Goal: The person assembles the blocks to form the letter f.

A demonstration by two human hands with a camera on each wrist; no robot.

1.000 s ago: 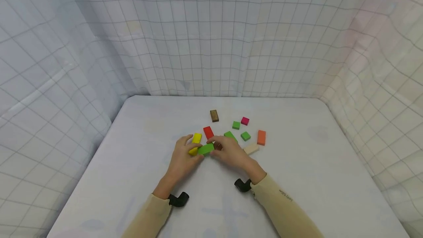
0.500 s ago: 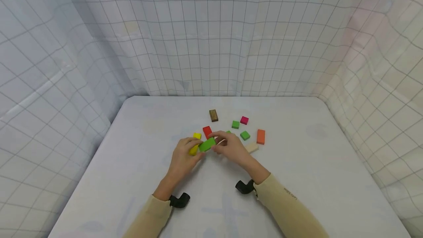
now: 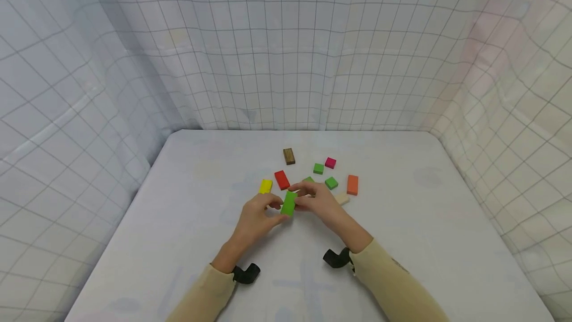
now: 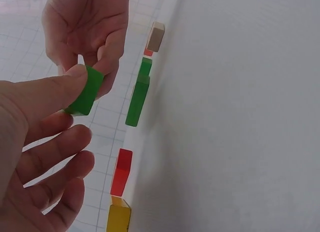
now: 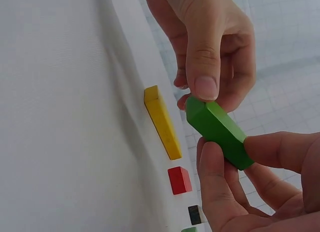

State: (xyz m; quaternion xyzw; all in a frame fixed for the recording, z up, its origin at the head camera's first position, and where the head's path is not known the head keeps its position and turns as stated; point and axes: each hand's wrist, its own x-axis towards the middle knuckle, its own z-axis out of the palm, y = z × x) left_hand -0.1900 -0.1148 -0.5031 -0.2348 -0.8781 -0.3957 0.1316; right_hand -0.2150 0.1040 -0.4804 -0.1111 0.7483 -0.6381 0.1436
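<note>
A green rectangular block (image 3: pixel 289 203) is held above the table between both hands. My left hand (image 3: pixel 256 220) pinches its near end, the thumb lying on the block in the left wrist view, with the other fingers loosely bent. On the block's far part, my right hand (image 3: pixel 321 205) grips it between thumb and fingers, as the right wrist view shows. A yellow block (image 3: pixel 265 186) lies just past the left hand, partly covered by it. Beyond the held block is a red block (image 3: pixel 282 180). Another green block (image 3: pixel 309 179) is mostly hidden behind the right hand.
Two small green blocks (image 3: pixel 319 168) and a magenta block (image 3: pixel 330 163) lie farther back. An orange block (image 3: pixel 352 185) and a pale wooden block (image 3: pixel 341 198) are to the right. A brown block (image 3: pixel 289 156) sits at the back. Gridded white curtains (image 3: pixel 286 53) surround the white table (image 3: pixel 402 242).
The green block has been lifted, moved slightly right and turned from lying sideways to pointing away from me. The left hand has shifted right with it, uncovering more of the red block.
</note>
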